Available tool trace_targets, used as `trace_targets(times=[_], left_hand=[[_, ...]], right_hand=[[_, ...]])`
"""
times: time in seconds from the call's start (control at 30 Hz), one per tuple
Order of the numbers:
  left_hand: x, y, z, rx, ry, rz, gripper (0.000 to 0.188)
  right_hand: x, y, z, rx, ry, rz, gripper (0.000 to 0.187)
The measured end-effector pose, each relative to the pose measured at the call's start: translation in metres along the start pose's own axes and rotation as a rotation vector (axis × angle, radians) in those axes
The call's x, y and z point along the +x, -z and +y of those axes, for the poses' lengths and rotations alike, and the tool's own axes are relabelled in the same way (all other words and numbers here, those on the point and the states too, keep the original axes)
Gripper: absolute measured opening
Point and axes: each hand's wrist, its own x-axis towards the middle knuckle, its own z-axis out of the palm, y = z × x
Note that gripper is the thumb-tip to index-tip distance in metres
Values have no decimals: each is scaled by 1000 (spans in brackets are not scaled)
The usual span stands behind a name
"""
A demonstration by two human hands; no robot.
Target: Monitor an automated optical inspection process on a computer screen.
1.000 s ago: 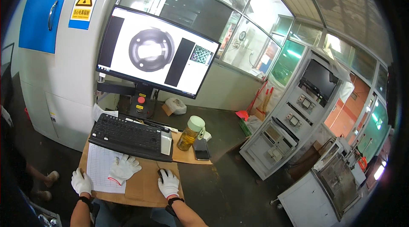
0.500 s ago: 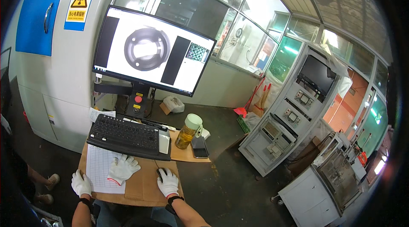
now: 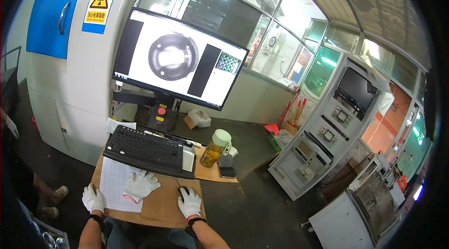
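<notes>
Gloves cover both hands. The right hand (image 3: pixel 189 203) lies curled over a dark mouse (image 3: pixel 183 193) on the wooden desk (image 3: pixel 161 209), grasping it. The left hand (image 3: pixel 93 198) rests flat and released on the desk's left edge, touching a form (image 3: pixel 117 181). A spare glove (image 3: pixel 141 185) lies between them, below the keyboard (image 3: pixel 146 150).

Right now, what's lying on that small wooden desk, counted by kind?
Keyboard: 1
Paper sheet: 1
Loose white glove: 1
Mouse, under the right hand: 1
Bottle: 1
Phone: 1
Total: 6
</notes>
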Motion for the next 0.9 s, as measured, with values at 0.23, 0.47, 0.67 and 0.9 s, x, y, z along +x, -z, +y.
trace_targets(times=[0.23,0.47,0.67,0.9], left_hand=[[-2,2,1,20,-1,20,36],[-2,1,1,21,-14,46,35],[-1,4,3,22,4,19,35],[0,0,2,5,7,-7,36]], right_hand=[[1,-1,1,11,-2,13,46],[2,7,-4,-23,-32,-36,53],[1,-1,0,-28,-25,-19,53],[0,3,-1,-31,-51,-29,53]])
